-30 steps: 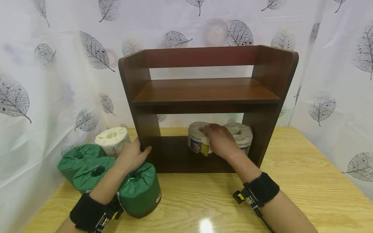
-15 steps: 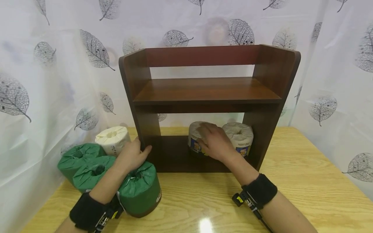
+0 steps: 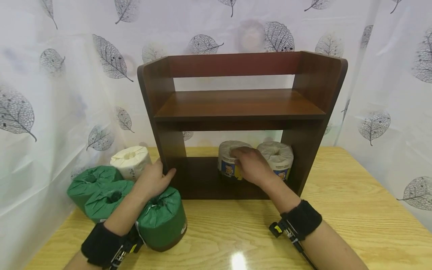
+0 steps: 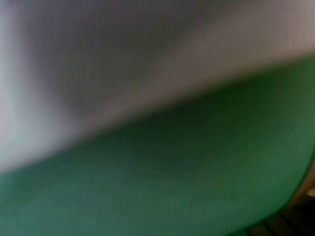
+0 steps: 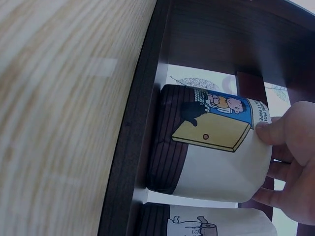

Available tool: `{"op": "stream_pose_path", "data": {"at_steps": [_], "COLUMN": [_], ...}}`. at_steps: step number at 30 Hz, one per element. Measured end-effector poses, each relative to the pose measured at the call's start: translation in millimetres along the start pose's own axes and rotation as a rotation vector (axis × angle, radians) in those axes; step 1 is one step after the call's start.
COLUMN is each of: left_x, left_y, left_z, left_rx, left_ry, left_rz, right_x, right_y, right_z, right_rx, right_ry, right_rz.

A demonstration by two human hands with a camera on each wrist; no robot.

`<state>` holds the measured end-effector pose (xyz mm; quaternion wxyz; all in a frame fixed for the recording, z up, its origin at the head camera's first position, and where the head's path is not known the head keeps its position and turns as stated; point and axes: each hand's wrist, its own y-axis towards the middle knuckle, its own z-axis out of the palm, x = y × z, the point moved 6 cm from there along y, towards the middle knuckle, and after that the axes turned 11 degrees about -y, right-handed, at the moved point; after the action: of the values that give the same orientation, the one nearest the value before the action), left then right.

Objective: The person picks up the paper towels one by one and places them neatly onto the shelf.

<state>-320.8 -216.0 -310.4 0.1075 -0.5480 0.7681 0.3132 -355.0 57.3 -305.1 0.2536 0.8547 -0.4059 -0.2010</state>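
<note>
My right hand (image 3: 251,165) grips the upper right part of a paper-wrapped toilet roll (image 3: 227,159) standing on the dark wooden shelf's (image 3: 202,189) lower level. In the right wrist view, the thumb (image 5: 269,132) lies on the roll's (image 5: 216,169) printed front and the other fingers reach over its top end. A second similar roll (image 3: 276,155) stands just right of it, by the right side panel. My left hand (image 3: 155,180) holds the front edge of the shelf's left side panel, thumb toward the inside, fingers partly hidden. The left wrist view is blurred by close green wrapping (image 4: 172,172).
Several green-wrapped rolls (image 3: 165,221) stand under and around my left forearm. A cream roll (image 3: 131,161) is behind them, beside the shelf's outer left. The upper shelf board (image 3: 233,103) sits above the rolls. A leaf-patterned curtain (image 3: 216,22) hangs behind the wooden table (image 3: 354,210).
My right hand has shifted slightly left; its fingers spread over the roll's front and top, then drew in again. The roll barely moves. The left hand keeps its place on the side panel.
</note>
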Motion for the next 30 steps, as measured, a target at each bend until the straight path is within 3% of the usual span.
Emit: {"op": "stream_pose_path", "data": {"at_steps": [11,15,22,30], "left_x": [-1.3,-4.7,-12.0,3.2], "left_y": [-0.4,-0.9,-5.8,-6.0], "left_z": [-2.4,-8.2,-36.8,-63.2], "left_rx": [0.0,0.049,0.143,0.155], "left_ry": [0.041,0.09,0.074,0.116], "left_rz": [-0.015,-0.026,-0.061,-0.044], "right_x": [-2.6,-4.6,-6.2,-7.7], "right_y": [-2.4,-3.5,-2.9,-4.0], "right_z": [-2.9,-6.0,-5.9,-4.2], "right_rx": [-0.006,-0.033,-0.021,-0.024], "right_ry": [0.013,-0.025,-0.03,-0.028], "right_rz": [-0.004,0.004,0.011,0.011]}}
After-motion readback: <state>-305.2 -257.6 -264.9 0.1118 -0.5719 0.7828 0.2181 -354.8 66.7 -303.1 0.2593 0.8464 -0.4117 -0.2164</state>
